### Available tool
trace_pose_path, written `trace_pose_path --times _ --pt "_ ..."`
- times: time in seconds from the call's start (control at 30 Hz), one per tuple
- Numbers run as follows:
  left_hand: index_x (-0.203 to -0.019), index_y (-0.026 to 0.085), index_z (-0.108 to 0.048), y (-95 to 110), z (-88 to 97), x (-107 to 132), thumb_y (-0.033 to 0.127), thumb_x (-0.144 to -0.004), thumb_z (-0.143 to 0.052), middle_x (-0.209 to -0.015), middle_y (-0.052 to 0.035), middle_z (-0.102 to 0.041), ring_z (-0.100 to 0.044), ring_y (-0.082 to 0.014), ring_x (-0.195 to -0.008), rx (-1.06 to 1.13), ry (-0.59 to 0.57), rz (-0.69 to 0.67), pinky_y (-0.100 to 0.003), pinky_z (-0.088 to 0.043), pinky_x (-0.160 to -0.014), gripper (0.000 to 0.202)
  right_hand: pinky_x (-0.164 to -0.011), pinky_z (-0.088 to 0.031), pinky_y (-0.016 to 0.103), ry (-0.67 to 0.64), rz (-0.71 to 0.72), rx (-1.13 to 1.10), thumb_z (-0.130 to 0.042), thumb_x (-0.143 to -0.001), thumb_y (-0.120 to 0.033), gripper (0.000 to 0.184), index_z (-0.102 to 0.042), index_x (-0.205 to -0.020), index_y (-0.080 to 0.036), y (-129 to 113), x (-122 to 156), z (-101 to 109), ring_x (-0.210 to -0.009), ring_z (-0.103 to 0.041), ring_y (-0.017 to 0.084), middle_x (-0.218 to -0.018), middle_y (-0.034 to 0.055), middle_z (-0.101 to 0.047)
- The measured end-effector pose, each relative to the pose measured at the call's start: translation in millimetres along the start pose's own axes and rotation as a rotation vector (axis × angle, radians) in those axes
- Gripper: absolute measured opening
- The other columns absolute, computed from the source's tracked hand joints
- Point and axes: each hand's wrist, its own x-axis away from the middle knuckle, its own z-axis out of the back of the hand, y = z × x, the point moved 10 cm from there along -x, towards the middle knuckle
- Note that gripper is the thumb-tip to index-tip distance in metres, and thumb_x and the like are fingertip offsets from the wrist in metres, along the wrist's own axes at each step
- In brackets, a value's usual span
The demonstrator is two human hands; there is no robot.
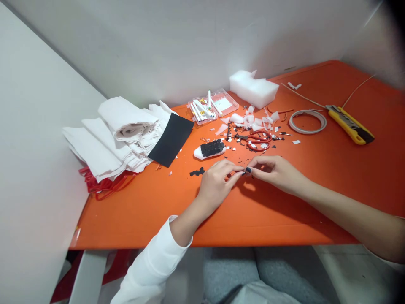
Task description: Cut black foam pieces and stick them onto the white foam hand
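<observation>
My left hand point(218, 182) and my right hand point(274, 171) meet fingertip to fingertip just above the orange table point(253, 211). Both pinch a tiny dark scrap point(246, 171) between them; it is too small to name for sure. Just beyond the hands lies a white foam piece partly covered with black bits point(210, 149). A small black cut-out point(197, 172) rests to the left of my left hand. Red-handled scissors point(258, 140) lie among white and black scraps behind the hands.
A stack of white fabric point(117, 135) with a black sheet point(171, 139) sits at the left. A clear box of markers point(211, 107), a white foam block point(253, 88), a tape ring point(307, 121) and a yellow utility knife point(349, 124) lie further back. Walls close in at left and behind.
</observation>
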Motion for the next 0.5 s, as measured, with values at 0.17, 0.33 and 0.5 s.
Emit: trace_pose_path --times 0.17,0.33,0.5 --pt "-0.093 0.021 -0.071 -15.5 -2.3 -2.5 0.023 -0.087 -0.059 -0.089 -0.003 -0.068 -0.061 -0.0134 -0.08 0.053 -0.05 0.132 -0.022 -0.046 -0.066 0.014 -0.068 -0.046 0.028 0.028 -0.031 -0.038 -0.052 -0.086 -0.034 0.02 -0.064 -0.083 -0.019 6.1 -2.5 4.6 -0.072 -0.062 0.018 -0.077 0.0019 -0.069" --pt "-0.093 0.022 -0.071 -17.6 3.2 -3.8 0.025 -0.088 -0.057 -0.089 -0.0027 -0.067 -0.061 -0.0131 -0.08 0.032 -0.044 0.159 -0.022 -0.045 -0.067 0.015 -0.068 -0.046 0.028 0.143 0.019 0.002 -0.051 -0.086 -0.034 0.017 -0.061 -0.086 -0.02 4.5 -3.5 21.5 -0.074 -0.061 0.018 -0.082 0.0023 -0.068" --pt "-0.088 0.021 -0.07 -20.1 6.1 -3.9 0.023 -0.086 -0.057 -0.088 -0.0028 -0.067 -0.06 -0.0146 -0.085 0.028 -0.033 0.197 -0.025 -0.044 -0.074 0.013 -0.066 -0.045 0.028 0.141 0.039 0.166 -0.052 -0.086 -0.028 0.013 -0.062 -0.089 -0.02 0.8 -4.6 27.0 -0.074 -0.062 0.018 -0.082 0.003 -0.07"
